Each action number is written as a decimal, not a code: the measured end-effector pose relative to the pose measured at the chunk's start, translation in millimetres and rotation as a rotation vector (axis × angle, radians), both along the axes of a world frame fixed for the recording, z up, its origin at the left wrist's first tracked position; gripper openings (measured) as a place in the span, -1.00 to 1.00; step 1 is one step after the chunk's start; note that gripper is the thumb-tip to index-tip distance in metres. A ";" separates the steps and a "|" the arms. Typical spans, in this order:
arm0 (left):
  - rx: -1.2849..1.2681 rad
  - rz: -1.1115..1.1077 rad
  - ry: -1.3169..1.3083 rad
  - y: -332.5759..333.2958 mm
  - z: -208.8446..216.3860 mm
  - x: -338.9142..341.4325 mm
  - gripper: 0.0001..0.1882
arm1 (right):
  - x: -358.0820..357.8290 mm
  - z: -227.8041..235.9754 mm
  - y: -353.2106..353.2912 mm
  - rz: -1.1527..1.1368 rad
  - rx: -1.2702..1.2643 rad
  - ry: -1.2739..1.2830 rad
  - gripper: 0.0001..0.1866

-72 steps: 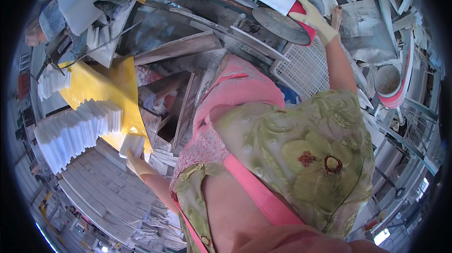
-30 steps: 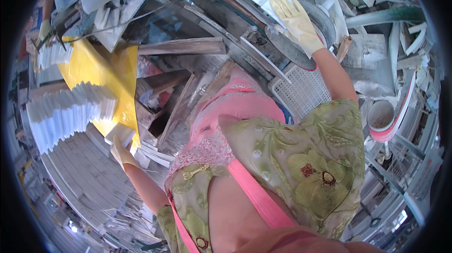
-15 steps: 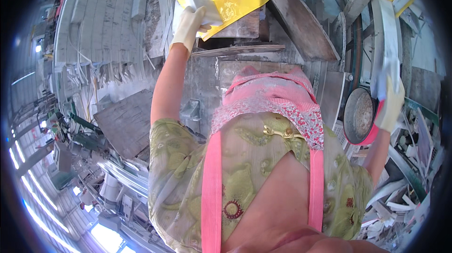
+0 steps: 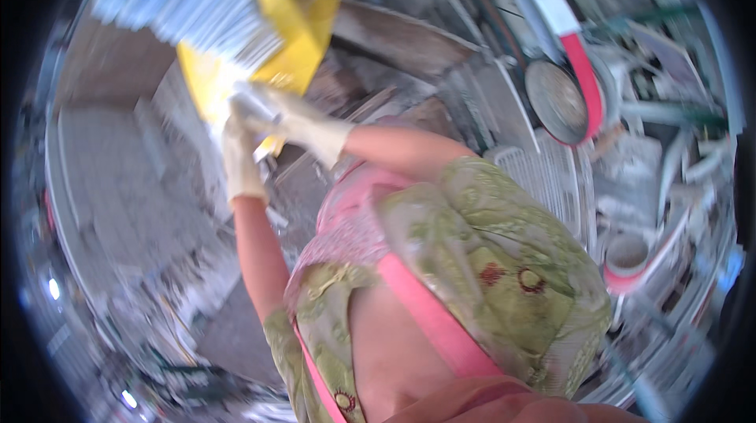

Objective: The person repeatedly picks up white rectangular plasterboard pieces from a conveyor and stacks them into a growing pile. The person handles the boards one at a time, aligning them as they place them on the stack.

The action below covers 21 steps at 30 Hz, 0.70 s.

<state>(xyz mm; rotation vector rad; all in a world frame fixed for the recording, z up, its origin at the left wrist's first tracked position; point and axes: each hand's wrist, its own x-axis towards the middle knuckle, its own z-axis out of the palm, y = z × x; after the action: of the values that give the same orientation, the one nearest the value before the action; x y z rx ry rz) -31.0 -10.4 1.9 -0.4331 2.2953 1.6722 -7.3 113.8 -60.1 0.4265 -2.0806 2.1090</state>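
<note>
Right hand [image 4: 305, 125] had swung from the pinkish-red belt [image 4: 584, 92] to ten o'clock, where the left hand [image 4: 242, 153] gripped a pale tile [image 4: 258, 103]. Blur hid the right's grip; even two-sided support seemed best.

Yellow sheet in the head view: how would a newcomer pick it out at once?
Up-left from the green blouse, find the left hand and right hand. Just beyond them is the yellow sheet, partly hidden by a row of pale slabs. Its bright colour stands out from the dull brown boards nearby.
</note>
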 end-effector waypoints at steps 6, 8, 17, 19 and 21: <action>0.028 0.111 0.145 26.0 1.8 14.4 -0.33 | -17.8 -4.6 34.5 0.314 -0.113 -0.263 -0.15; 0.074 0.159 0.160 32.2 5.1 22.2 -0.31 | -1.8 -5.4 108.8 0.145 0.243 -0.006 -0.36; -0.102 0.185 0.116 38.2 8.6 21.4 -0.25 | 150.2 26.3 522.8 -0.988 1.016 -0.222 -0.57; -0.125 0.196 0.119 41.8 9.5 22.8 -0.24 | 169.6 24.2 560.4 -0.748 1.515 -0.253 -0.22; -0.128 0.179 0.112 45.8 12.0 24.8 -0.21 | 165.6 10.7 577.3 -0.558 1.566 -0.413 -0.05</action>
<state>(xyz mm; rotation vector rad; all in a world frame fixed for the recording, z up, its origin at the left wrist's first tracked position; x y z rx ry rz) -6.2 35.4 13.9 -0.6027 2.5211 1.6745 158.3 691.1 -49.4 -0.4854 -3.1094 -0.0337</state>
